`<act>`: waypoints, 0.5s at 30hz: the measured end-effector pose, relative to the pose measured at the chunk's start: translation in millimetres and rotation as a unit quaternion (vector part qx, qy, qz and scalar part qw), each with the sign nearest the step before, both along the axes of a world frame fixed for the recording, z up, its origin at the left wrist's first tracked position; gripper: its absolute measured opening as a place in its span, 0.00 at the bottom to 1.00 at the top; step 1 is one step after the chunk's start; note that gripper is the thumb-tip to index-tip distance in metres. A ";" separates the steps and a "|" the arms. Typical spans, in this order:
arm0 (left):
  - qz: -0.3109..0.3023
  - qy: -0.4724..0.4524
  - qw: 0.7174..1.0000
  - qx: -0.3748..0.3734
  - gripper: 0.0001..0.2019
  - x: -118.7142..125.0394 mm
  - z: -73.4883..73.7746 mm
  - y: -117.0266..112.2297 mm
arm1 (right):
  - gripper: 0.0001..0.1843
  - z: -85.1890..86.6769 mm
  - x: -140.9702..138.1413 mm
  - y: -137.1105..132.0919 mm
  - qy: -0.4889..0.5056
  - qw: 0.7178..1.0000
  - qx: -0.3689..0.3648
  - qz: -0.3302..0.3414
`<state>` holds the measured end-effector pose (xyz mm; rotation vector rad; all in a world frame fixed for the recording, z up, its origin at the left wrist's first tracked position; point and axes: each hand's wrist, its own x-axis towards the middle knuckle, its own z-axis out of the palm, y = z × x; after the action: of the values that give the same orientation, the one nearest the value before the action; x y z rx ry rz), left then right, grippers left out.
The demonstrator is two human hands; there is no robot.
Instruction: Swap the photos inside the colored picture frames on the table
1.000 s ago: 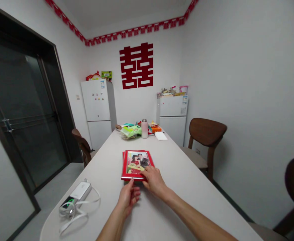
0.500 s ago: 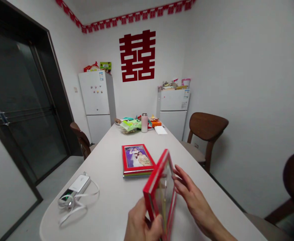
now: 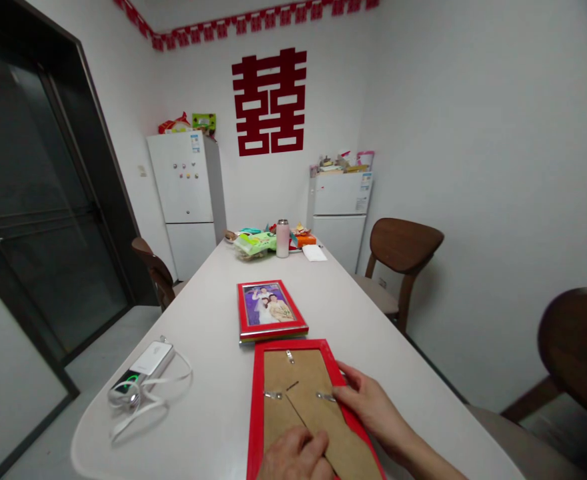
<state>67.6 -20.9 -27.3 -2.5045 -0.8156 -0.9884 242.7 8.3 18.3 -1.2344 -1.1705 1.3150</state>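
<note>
A red picture frame [image 3: 256, 400] is right in front of me with its brown backing board [image 3: 286, 373] facing up. Small metal clips sit along the inner edges of the backing, and a dark slit runs down it towards my fingers. My left hand [image 3: 298, 457] rests on the lower part of the board, fingers curled together; what they pinch, if anything, is hidden. On the right side, my right hand [image 3: 373, 407] grips the frame's edge, thumb on top by a clip. Just beyond lies a second red frame [image 3: 272, 311], its photo of people facing up.
A white power bank [image 3: 148, 363] with a tangled white cable [image 3: 148, 403] lies at the table's left. Snack bags [image 3: 256, 245], a pink bottle [image 3: 282, 239] and white paper [image 3: 314, 253] are at the far end. Wooden chairs [image 3: 406, 247] flank the white table [image 3: 213, 400].
The held frame has turned from standing on edge to lying back side up. My right hand has closed on its right edge, and my left hand has moved onto the backing.
</note>
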 end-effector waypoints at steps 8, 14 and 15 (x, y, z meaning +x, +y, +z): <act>-0.012 0.103 0.959 -0.265 0.14 -9.4 28.1 13.3 | 0.21 -25.8 -4.2 36.2 -0.369 0.917 0.136 -0.069; -0.010 0.065 0.924 -0.377 0.13 -9.6 38.5 13.5 | 0.24 -29.5 -5.0 42.9 -0.479 0.861 0.155 -0.069; -0.013 0.053 0.926 -0.373 0.13 -12.2 37.4 14.0 | 0.25 -29.1 -4.0 41.8 -0.484 0.858 0.161 -0.055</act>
<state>55.4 -6.9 10.1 -3.1587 -1.3190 -0.5994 238.7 50.1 -10.8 -1.7191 -1.8701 0.3034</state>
